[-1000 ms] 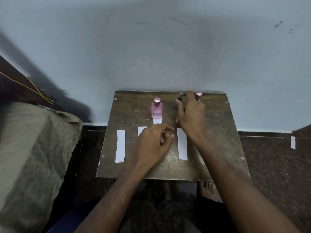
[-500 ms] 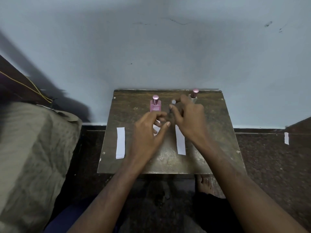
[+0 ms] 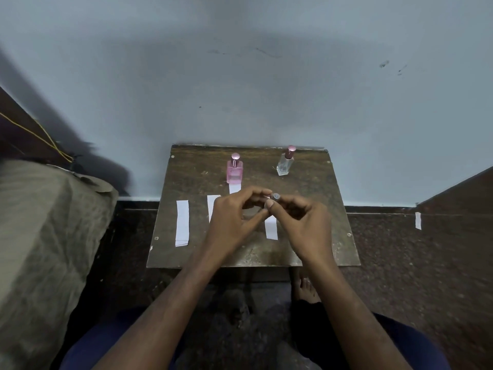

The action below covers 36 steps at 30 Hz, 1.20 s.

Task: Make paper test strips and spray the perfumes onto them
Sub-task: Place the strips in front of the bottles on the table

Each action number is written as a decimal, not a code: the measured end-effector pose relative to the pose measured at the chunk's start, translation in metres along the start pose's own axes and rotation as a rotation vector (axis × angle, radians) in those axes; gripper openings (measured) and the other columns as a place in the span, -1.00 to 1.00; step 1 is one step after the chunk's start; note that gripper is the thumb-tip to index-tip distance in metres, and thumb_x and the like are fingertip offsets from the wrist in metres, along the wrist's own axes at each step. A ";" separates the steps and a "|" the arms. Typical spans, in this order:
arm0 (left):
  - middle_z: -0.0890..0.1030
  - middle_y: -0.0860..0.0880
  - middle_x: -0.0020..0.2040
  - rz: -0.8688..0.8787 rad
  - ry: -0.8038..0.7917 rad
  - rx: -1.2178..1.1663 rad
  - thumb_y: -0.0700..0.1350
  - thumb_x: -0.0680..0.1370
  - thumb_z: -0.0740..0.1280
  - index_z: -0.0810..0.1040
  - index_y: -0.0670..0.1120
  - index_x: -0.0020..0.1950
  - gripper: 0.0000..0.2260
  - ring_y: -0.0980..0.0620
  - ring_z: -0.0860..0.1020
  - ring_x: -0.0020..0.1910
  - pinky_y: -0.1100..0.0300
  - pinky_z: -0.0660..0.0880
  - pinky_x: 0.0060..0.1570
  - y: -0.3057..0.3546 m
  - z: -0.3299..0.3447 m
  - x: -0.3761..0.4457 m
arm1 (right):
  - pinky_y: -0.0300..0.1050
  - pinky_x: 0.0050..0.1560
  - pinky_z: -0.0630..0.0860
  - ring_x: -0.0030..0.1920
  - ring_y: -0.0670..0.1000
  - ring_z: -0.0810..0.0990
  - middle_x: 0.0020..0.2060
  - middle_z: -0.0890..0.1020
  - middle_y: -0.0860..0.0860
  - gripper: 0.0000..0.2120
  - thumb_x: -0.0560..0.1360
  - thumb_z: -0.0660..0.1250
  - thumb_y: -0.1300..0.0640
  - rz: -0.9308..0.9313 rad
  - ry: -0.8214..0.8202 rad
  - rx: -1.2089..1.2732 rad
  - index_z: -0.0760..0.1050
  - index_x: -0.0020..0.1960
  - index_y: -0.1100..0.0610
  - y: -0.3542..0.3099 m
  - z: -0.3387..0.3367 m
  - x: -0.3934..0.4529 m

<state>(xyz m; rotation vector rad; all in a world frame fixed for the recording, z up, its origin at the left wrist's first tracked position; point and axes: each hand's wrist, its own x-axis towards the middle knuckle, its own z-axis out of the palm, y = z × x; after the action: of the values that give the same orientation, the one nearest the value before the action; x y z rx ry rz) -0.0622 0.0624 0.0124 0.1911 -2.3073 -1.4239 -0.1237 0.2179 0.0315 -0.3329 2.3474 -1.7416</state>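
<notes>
My right hand point(image 3: 306, 222) grips a small dark perfume bottle point(image 3: 275, 196) above the middle of the wooden table point(image 3: 314, 188); only its grey top shows. My left hand point(image 3: 232, 222) pinches that top between thumb and fingertips. A pink perfume bottle point(image 3: 234, 169) stands at the back centre with a paper strip point(image 3: 234, 188) in front of it. A clear bottle with a pink cap point(image 3: 285, 162) stands at the back right. More white strips lie flat: one at the left point(image 3: 182, 222), one partly under my left hand point(image 3: 212, 206), one under my hands point(image 3: 271, 229).
The table stands against a pale wall point(image 3: 240, 89). A cloth-covered bed or cushion point(image 3: 45, 236) fills the left side. The floor point(image 3: 413, 263) is dark, with a bare foot point(image 3: 304, 287) under the table's front edge. A scrap of paper point(image 3: 418, 220) lies at the right.
My right hand lifted the small dark bottle from the back of the table and brought it toward me. My left hand rose from the table and closed on the bottle's top.
</notes>
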 end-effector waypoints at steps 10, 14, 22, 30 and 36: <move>0.73 0.17 -0.12 -0.098 0.140 0.091 -0.14 0.57 0.53 0.74 -0.05 0.02 -0.95 0.26 0.71 -0.07 0.26 0.66 -0.04 -0.004 -0.001 -0.002 | -0.13 0.05 0.65 -0.02 0.02 0.79 -0.10 0.80 0.03 -0.83 0.45 0.63 0.15 0.060 -0.082 0.251 0.75 0.01 0.15 0.007 0.018 0.023; 0.74 0.14 -0.07 -0.130 0.158 0.060 -0.14 0.59 0.52 0.75 -0.06 0.07 -0.92 0.24 0.71 -0.07 0.32 0.65 -0.06 -0.002 0.001 -0.002 | -0.10 0.07 0.64 0.00 0.05 0.78 -0.09 0.79 0.07 -0.84 0.47 0.62 0.17 0.046 -0.122 0.303 0.74 0.02 0.17 0.012 0.021 0.028; 0.76 0.09 -0.08 -0.126 0.147 -0.017 -0.13 0.58 0.55 0.76 -0.07 0.07 -0.90 0.15 0.74 -0.09 0.29 0.67 -0.04 0.009 -0.001 0.002 | -0.05 0.11 0.64 0.05 0.07 0.75 0.00 0.76 0.15 -0.87 0.51 0.57 0.20 -0.045 -0.089 0.353 0.72 0.05 0.17 0.013 0.016 0.029; 0.76 0.14 -0.06 -0.233 0.190 -0.003 -0.11 0.56 0.56 0.77 -0.08 0.11 -0.85 0.32 0.69 -0.06 0.52 0.51 -0.14 -0.002 -0.004 -0.006 | -0.26 0.05 0.67 -0.05 -0.15 0.76 -0.08 0.78 -0.08 -0.86 0.49 0.60 0.12 -0.135 0.126 0.009 0.73 0.01 0.13 0.013 -0.050 0.054; 0.74 0.15 -0.04 -0.246 0.182 0.003 -0.09 0.55 0.57 0.73 -0.02 0.17 -0.80 0.29 0.69 -0.04 0.48 0.56 -0.15 -0.005 0.000 -0.007 | -0.43 -0.19 0.58 -0.27 -0.15 0.70 -0.26 0.72 -0.10 -0.81 0.46 0.63 0.10 -0.098 0.160 -0.299 0.63 -0.11 0.12 0.037 -0.058 0.067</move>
<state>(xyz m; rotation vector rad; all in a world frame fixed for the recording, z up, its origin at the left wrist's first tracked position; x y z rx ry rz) -0.0565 0.0619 0.0061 0.5977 -2.1946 -1.4508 -0.2074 0.2616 0.0112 -0.3712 2.7571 -1.5046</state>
